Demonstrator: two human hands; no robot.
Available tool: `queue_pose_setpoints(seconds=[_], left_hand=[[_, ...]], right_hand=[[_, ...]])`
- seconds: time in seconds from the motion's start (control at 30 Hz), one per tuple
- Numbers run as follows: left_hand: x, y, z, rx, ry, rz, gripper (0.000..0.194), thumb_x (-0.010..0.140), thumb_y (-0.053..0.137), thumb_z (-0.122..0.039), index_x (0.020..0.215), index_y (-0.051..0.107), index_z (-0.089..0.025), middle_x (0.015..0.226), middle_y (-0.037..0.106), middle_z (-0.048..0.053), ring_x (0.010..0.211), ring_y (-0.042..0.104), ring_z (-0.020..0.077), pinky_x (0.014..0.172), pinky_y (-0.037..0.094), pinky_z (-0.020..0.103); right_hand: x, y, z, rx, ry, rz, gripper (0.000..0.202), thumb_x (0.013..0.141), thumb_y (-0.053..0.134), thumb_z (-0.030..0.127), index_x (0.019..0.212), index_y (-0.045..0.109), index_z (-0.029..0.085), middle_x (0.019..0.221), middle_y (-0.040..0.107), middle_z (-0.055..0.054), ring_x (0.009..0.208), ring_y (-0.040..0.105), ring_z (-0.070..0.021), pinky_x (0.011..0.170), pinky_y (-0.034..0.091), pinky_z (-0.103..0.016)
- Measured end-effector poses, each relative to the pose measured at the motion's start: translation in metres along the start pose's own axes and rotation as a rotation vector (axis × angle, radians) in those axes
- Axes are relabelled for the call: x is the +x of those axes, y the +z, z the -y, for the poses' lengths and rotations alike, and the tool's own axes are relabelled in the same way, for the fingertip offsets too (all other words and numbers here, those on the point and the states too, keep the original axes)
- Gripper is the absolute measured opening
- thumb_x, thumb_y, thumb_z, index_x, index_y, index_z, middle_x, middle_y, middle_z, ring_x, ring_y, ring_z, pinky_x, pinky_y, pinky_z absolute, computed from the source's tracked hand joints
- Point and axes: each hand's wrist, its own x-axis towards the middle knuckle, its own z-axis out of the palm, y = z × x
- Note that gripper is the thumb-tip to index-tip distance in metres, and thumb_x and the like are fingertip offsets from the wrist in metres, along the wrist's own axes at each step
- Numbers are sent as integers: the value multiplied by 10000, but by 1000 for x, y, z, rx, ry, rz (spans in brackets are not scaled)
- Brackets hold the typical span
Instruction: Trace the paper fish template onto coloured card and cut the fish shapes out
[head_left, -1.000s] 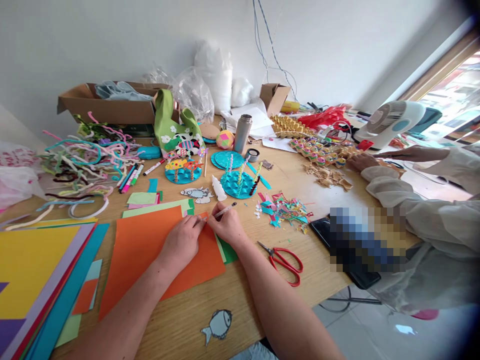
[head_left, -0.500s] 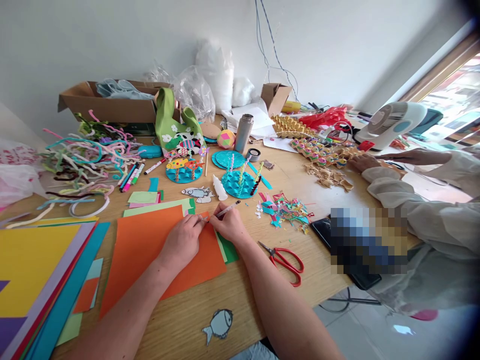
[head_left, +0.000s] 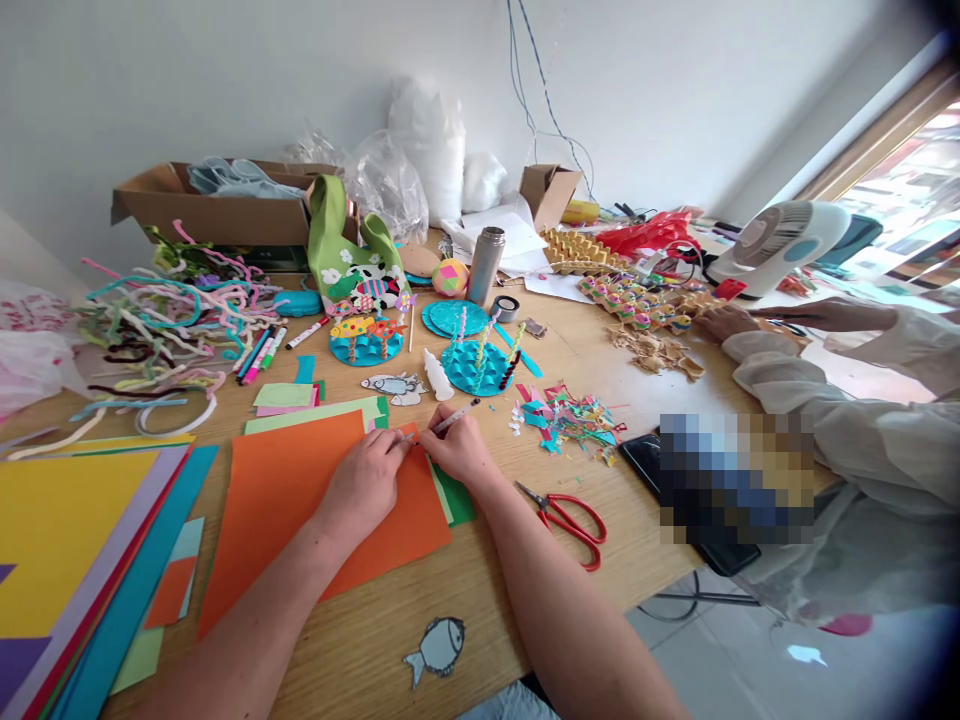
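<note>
The right hand [head_left: 454,447] holds a slim pen [head_left: 459,414] in a narrow finger grip. The left hand [head_left: 366,478] rests on the orange sheet [head_left: 289,500], its fingers bent; I cannot tell if they pinch something. From the right hand, this sheet lies toward 8 o'clock, the red-handled scissors [head_left: 574,525] at 4 o'clock, and the paper fish [head_left: 439,648] at 6 o'clock.

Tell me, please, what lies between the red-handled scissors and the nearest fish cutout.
The head view shows the person's right forearm between the scissors and fish cutout.
</note>
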Motion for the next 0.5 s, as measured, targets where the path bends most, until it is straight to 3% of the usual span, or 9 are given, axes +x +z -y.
queue_pose_setpoints(seconds=[0.5], left_hand=[[0,3,1,23,10,-10,481,791,428,40,1188,630,-140,1119,644,120,1084,578,251,956,510,394]], right_hand=[[0,0,0,29,13,-3,128,664,563,228,611,449,208,491,476,56,483,459,-105,469,285,-202]])
